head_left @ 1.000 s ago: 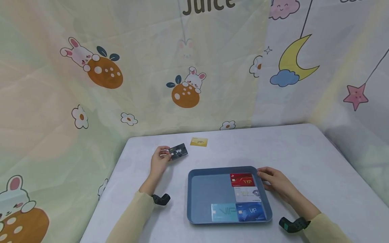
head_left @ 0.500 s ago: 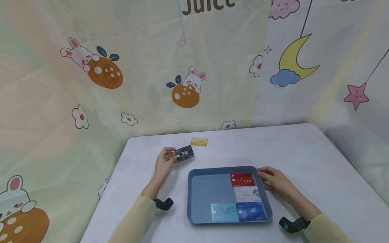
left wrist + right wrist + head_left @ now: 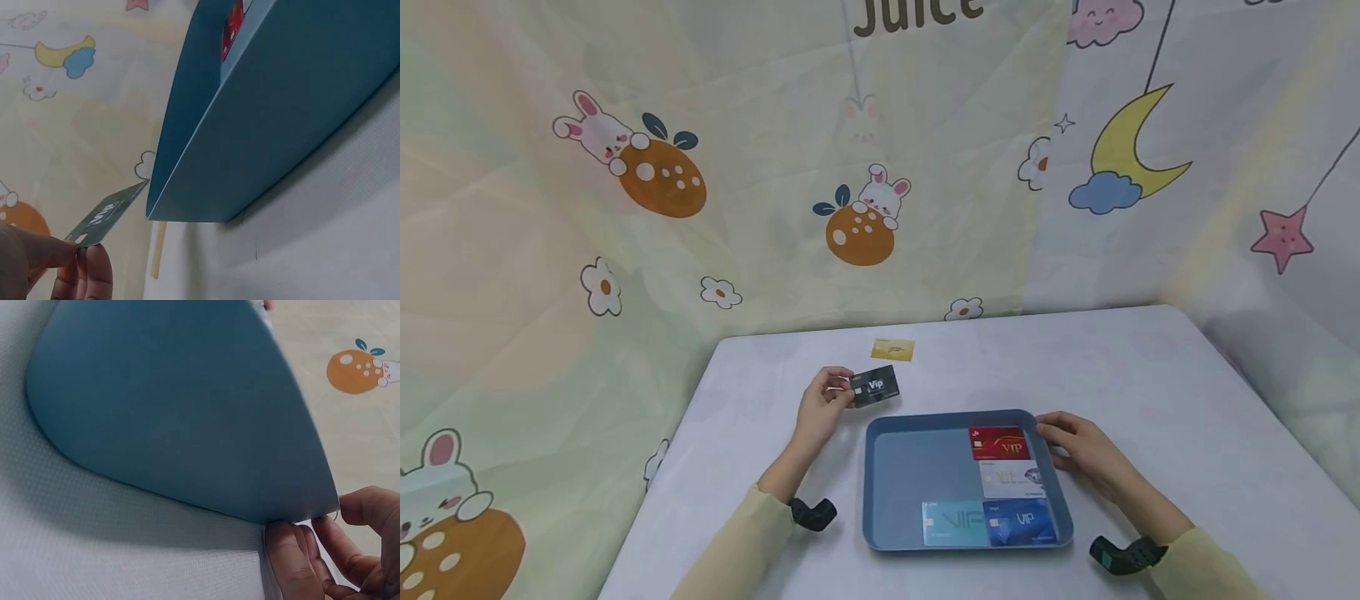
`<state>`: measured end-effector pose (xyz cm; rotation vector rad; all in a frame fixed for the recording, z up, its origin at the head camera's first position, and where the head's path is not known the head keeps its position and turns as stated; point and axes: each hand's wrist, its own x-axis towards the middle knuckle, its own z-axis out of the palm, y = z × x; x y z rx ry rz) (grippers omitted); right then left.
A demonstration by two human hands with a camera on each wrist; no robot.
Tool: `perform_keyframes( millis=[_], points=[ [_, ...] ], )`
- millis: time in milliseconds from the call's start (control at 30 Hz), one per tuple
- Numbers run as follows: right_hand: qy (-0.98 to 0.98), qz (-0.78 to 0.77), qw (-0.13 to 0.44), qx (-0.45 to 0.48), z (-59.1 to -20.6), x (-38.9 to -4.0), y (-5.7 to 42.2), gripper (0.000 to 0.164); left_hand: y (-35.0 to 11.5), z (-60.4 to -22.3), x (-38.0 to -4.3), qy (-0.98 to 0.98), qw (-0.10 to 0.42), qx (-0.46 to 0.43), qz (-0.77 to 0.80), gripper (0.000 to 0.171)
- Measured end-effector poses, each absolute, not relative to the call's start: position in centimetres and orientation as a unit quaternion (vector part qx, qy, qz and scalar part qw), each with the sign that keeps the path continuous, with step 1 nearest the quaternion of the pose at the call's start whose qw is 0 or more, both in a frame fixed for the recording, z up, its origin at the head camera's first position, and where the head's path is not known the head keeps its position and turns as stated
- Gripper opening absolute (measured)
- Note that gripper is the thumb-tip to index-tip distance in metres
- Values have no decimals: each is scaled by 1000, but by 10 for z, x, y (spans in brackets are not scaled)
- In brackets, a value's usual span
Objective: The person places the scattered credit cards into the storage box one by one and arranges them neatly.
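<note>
My left hand (image 3: 818,412) pinches a black card (image 3: 876,387) marked "Vip" by its left end, raised just beyond the far rim of the blue tray (image 3: 917,462). In the left wrist view, thumb and fingers hold the card (image 3: 103,220) tilted, its tip overlapping the tray's corner. My right hand (image 3: 1090,450) holds the tray's far right corner; in the right wrist view its fingers (image 3: 290,559) are on both sides of that corner. Inside the tray lie a red card (image 3: 1000,444), a white card (image 3: 1009,481), a dark blue card (image 3: 1021,525) and a light blue card (image 3: 953,525).
A gold card (image 3: 892,350) lies on the white table (image 3: 1135,367) near its back edge, behind the black card. Printed cloth (image 3: 955,208) hangs close behind the table and to both sides. Each wrist wears a small black camera (image 3: 814,515).
My left hand has carried the black card to the right and slightly nearer, from left of the gold card to just in front of it. The right hand and tray have stayed put.
</note>
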<state>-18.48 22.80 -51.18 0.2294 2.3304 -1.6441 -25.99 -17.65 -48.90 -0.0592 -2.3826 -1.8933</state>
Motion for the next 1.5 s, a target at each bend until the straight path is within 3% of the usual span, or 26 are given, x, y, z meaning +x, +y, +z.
perform_keyframes(
  millis=[1500],
  points=[
    [806, -570, 145, 71, -515, -186, 230, 57, -132, -483, -218, -791, -45, -107, -601, 30]
  ],
)
